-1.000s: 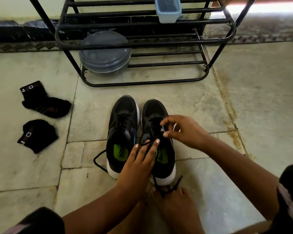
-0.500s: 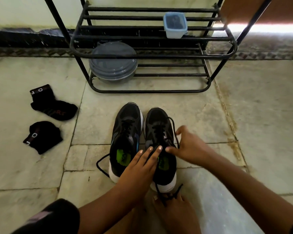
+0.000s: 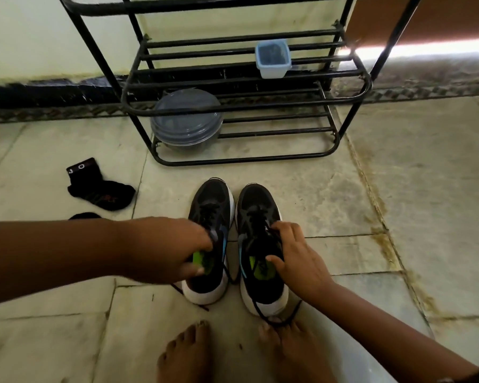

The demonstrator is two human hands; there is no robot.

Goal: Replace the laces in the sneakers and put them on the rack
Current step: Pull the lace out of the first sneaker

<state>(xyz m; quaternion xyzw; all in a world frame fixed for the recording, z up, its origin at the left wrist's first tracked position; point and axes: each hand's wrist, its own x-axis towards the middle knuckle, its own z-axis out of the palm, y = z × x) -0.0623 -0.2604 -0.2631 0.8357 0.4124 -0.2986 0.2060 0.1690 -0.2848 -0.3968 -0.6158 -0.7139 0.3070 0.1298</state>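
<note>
A pair of black mesh sneakers with white soles and green insoles stands side by side on a pale stone floor (image 3: 343, 205), toes pointing to twelve o'clock, just below the middle of the view. The left hand (image 3: 163, 250) reaches in from nine o'clock and grips the collar of the left sneaker (image 3: 212, 200), fingers curled into its opening and thumb on the outside. The right hand (image 3: 296, 258) comes from five o'clock and holds the right sneaker (image 3: 256, 201) the same way, thumb inside on the insole, fingers over the laced side. Loose black lace ends (image 3: 277, 320) trail off the heels towards two bare feet (image 3: 186, 355) at six o'clock. At twelve o'clock stands a black metal tube shoe rack (image 3: 246, 107), well apart from the shoes. It carries a small blue square plastic tub (image 3: 273, 58) on a middle shelf and a round grey lidded container (image 3: 187, 120) on the bottom shelf. A black sock (image 3: 100, 189) lies at ten o'clock.
</note>
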